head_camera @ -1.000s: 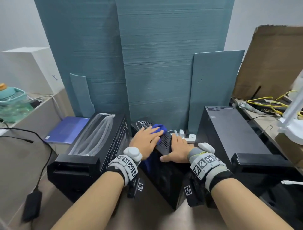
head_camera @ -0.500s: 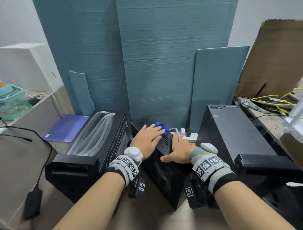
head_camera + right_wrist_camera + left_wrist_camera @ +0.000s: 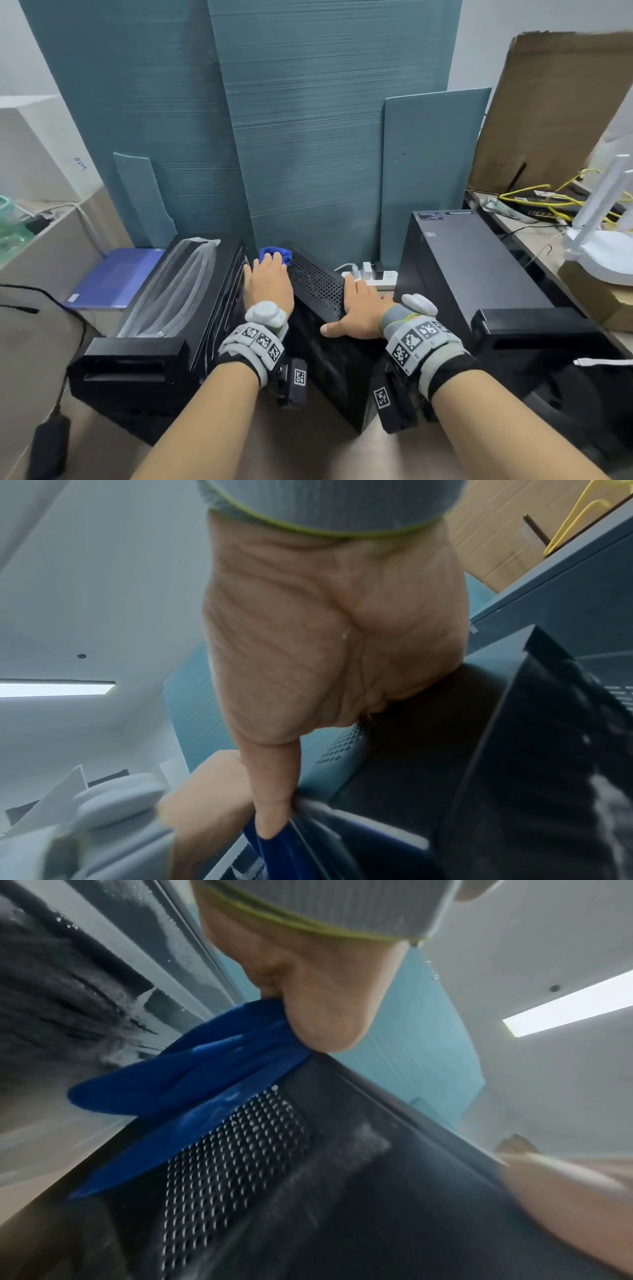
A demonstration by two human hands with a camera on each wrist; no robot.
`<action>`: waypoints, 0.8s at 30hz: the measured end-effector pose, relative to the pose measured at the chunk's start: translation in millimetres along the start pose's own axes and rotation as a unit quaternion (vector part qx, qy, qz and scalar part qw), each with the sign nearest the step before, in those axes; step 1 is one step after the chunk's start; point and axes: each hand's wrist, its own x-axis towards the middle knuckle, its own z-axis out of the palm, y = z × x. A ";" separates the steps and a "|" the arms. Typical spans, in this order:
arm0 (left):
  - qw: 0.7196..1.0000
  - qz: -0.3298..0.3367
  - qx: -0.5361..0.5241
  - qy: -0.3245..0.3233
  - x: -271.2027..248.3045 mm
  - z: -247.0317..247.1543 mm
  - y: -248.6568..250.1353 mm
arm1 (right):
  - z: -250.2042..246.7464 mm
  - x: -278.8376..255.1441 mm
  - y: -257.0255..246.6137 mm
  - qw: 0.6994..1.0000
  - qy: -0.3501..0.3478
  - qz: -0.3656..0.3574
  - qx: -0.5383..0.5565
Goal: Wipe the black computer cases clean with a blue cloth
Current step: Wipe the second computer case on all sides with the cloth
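Three black computer cases stand side by side. The middle case (image 3: pixel 317 286) has a perforated top (image 3: pixel 232 1150). My left hand (image 3: pixel 269 284) lies flat on its far left corner, fingers straight, pressing the bunched blue cloth (image 3: pixel 275 256) onto it. In the left wrist view the heel of that hand (image 3: pixel 318 1001) bears on the cloth (image 3: pixel 192 1074), which hangs over the case's edge. My right hand (image 3: pixel 359 308) rests flat on the top's right edge, thumb spread, holding nothing (image 3: pixel 325 642). The left case (image 3: pixel 164 308) carries plastic wrap. The right case (image 3: pixel 462 260) is bare.
Teal foam boards (image 3: pixel 325 137) lean close behind the cases. A white power strip (image 3: pixel 371 274) lies between the middle and right cases. A blue folder (image 3: pixel 116 277) is far left, a black adapter (image 3: pixel 48 445) on the floor. Cardboard (image 3: pixel 555 113), yellow cables (image 3: pixel 548 202) and a white router (image 3: pixel 603 253) fill the right.
My left hand has slid the cloth left and away across the perforated top to its far left corner. The right hand has stayed on the right edge.
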 end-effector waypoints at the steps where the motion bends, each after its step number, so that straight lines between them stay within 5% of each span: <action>1: 1.000 0.008 -0.004 0.016 -9.5 -0.7 3.0 | -0.3 0.4 0.6 1.000 -0.001 0.001 -0.001; 13: 0.991 -0.070 -0.106 -0.046 36.8 -8.2 -24.2 | 2.5 -3.5 2.4 1.000 0.013 -0.010 -0.013; 20: 0.961 0.158 -0.222 0.052 -34.0 -2.6 8.8 | 3.2 0.1 -3.3 1.000 0.018 0.000 -0.024; 24: 0.980 0.143 -0.135 0.032 -36.5 -9.9 12.6 | 4.3 1.1 -0.2 0.999 0.021 0.001 -0.034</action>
